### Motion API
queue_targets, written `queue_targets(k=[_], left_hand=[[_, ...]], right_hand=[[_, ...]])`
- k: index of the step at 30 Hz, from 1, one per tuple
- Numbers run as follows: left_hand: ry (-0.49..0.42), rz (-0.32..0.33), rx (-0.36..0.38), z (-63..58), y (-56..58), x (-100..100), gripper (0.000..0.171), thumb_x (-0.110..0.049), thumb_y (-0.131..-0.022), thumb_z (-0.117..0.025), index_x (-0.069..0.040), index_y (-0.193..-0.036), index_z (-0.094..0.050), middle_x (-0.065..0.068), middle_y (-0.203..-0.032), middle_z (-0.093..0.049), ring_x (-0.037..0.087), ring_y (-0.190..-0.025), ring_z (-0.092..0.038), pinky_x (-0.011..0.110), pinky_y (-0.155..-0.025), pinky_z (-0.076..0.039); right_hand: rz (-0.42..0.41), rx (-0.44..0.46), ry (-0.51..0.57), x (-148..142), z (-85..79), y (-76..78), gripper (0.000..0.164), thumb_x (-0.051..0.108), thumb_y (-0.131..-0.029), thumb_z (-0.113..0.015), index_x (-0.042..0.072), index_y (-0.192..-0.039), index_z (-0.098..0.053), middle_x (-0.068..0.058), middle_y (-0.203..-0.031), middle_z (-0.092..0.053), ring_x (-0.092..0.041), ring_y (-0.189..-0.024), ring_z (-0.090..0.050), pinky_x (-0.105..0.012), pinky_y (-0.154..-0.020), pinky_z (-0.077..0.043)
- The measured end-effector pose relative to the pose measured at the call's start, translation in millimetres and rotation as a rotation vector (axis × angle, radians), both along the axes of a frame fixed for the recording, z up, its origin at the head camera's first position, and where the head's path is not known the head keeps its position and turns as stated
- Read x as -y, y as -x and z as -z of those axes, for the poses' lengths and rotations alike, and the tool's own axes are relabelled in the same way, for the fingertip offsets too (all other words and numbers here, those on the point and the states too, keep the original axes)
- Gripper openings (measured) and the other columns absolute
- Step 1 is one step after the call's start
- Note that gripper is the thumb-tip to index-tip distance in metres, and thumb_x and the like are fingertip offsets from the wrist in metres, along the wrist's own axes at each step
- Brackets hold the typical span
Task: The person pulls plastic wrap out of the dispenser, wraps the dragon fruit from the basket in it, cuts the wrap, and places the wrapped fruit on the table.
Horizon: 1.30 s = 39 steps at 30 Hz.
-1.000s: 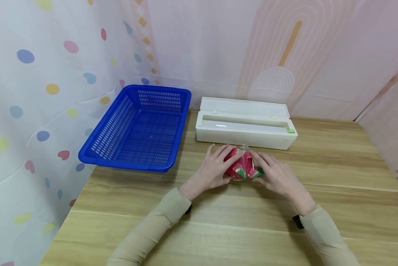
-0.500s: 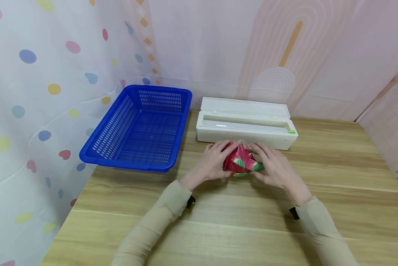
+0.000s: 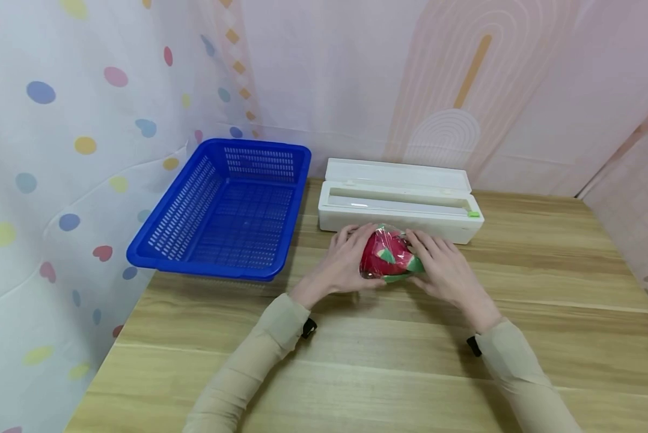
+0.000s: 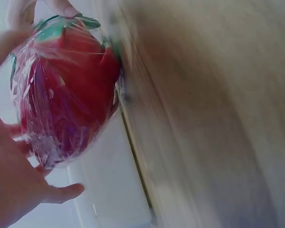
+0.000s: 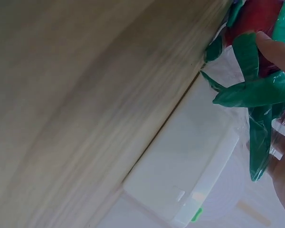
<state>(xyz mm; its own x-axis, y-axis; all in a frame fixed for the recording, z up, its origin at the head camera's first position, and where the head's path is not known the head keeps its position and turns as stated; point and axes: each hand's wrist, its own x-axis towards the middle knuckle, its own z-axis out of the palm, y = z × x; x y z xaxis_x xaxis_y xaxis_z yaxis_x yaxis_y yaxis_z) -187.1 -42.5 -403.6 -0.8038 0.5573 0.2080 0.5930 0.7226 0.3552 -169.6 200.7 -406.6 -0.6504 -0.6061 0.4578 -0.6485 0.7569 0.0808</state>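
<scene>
A red dragon fruit (image 3: 391, 252) with green scales sits between both hands, wrapped in clear, wrinkled cling film. My left hand (image 3: 342, 261) holds its left side; in the left wrist view the fruit (image 4: 71, 90) shows the film bunched at the end near that hand (image 4: 14, 175), whose thumb sticks out past it. From the other side my right hand (image 3: 448, 270) grips the leafy end. The right wrist view has the right thumb on the red skin of the fruit (image 5: 256, 21), among long green scales under the film, its fingers partly hidden behind.
Just behind the fruit stands a long white cling film box (image 3: 400, 222), its lid raised and a green slider (image 3: 473, 214) at its right end. At the left lies a blue slotted basket (image 3: 210, 267). The wooden table (image 3: 389, 373) meets patterned curtains at the back and left.
Both hands have shifted slightly away from the body with the dragon fruit, toward the white box. The fruit has turned between them, showing more red and a different green scale. Box and basket stay put.
</scene>
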Motion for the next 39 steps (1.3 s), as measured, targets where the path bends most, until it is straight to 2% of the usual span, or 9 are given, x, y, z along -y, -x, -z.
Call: queue_targets(k=[2,5,10,16,21,26,30,36,39], left_hand=[[0.02,0.006,-0.023,0.6,-1.3,0,0.123,-0.061,-0.06,-0.081,-0.008,-0.151,-0.017,0.012,-0.153,-0.032,0.034,-0.136,-0.031,0.058,-0.108,-0.033],[0.043,0.01,-0.044,0.3,-2.5,0,0.129,-0.056,-0.056,-0.085,-0.006,-0.151,-0.015,0.014,-0.152,-0.032,0.035,-0.133,-0.035,0.059,-0.107,-0.035],[0.086,-0.025,-0.06,-2.8,-4.3,-1,0.115,-0.043,-0.064,-0.085,-0.005,-0.151,-0.02,0.014,-0.148,-0.039,0.033,-0.13,-0.041,0.055,-0.106,-0.037],[0.109,-0.021,-0.048,-3.7,-11.5,-3,0.11,-0.046,-0.068,-0.08,-0.006,-0.151,-0.02,0.014,-0.146,-0.042,0.033,-0.128,-0.043,0.054,-0.107,-0.037],[0.084,-0.018,-0.036,1.0,-17.3,-2,0.11,-0.045,-0.07,-0.079,-0.009,-0.152,-0.015,0.013,-0.149,-0.037,0.033,-0.134,-0.037,0.06,-0.107,-0.033],[0.047,-0.011,-0.034,4.9,-18.3,0,0.111,-0.045,-0.071,-0.079,-0.01,-0.153,-0.013,0.012,-0.153,-0.031,0.034,-0.141,-0.028,0.067,-0.105,-0.031],[0.049,-0.002,-0.017,5.6,-18.8,2,0.116,-0.049,-0.069,-0.08,-0.01,-0.153,-0.011,0.011,-0.157,-0.023,0.034,-0.145,-0.021,0.068,-0.106,-0.028],[0.005,0.012,0.036,4.0,-20.1,4,0.119,-0.055,-0.067,-0.08,-0.013,-0.154,-0.011,0.012,-0.16,-0.016,0.035,-0.147,-0.016,0.067,-0.11,-0.023],[-0.016,0.0,0.055,3.6,-20.1,5,0.117,-0.06,-0.068,-0.076,-0.014,-0.154,-0.011,0.011,-0.16,-0.016,0.035,-0.147,-0.016,0.065,-0.111,-0.022]], right_hand=[[-0.005,-0.004,0.008,0,-0.2,1.7,0.099,0.034,-0.061,-0.088,0.001,-0.141,-0.04,-0.019,-0.132,-0.053,-0.037,-0.111,-0.056,-0.049,-0.097,-0.047],[-0.026,-0.015,0.025,0,-0.8,4.0,0.099,0.033,-0.059,-0.088,0.0,-0.139,-0.041,-0.02,-0.129,-0.055,-0.037,-0.109,-0.057,-0.05,-0.095,-0.048],[-0.057,-0.005,0.034,0,-4.3,4.6,0.096,0.035,-0.059,-0.087,-0.001,-0.137,-0.045,-0.02,-0.126,-0.057,-0.037,-0.108,-0.058,-0.05,-0.092,-0.05],[-0.042,0.045,0.034,-2,-8.6,-2.6,0.099,0.033,-0.054,-0.09,-0.002,-0.135,-0.046,-0.019,-0.126,-0.057,-0.037,-0.109,-0.058,-0.05,-0.09,-0.051],[-0.027,0.026,0.015,-4,-4.6,-9.7,0.099,0.035,-0.057,-0.089,0.0,-0.138,-0.043,-0.019,-0.128,-0.056,-0.036,-0.11,-0.057,-0.049,-0.093,-0.049],[-0.023,0.009,0.025,-5,-0.7,-11.3,0.1,0.037,-0.059,-0.089,0.001,-0.14,-0.043,-0.018,-0.131,-0.055,-0.036,-0.11,-0.057,-0.049,-0.094,-0.048],[-0.027,0.011,0.026,-8,-0.8,-11.9,0.101,0.041,-0.06,-0.088,0.002,-0.141,-0.042,-0.019,-0.133,-0.053,-0.036,-0.111,-0.057,-0.05,-0.096,-0.046],[-0.044,0.032,0.033,-11,-4.2,-14.1,0.103,0.046,-0.06,-0.084,0.003,-0.143,-0.039,-0.018,-0.14,-0.048,-0.037,-0.116,-0.055,-0.052,-0.098,-0.044],[-0.049,0.043,0.038,-13,-6.0,-14.4,0.102,0.055,-0.065,-0.077,0.003,-0.144,-0.038,-0.017,-0.143,-0.045,-0.037,-0.118,-0.054,-0.051,-0.1,-0.043]])
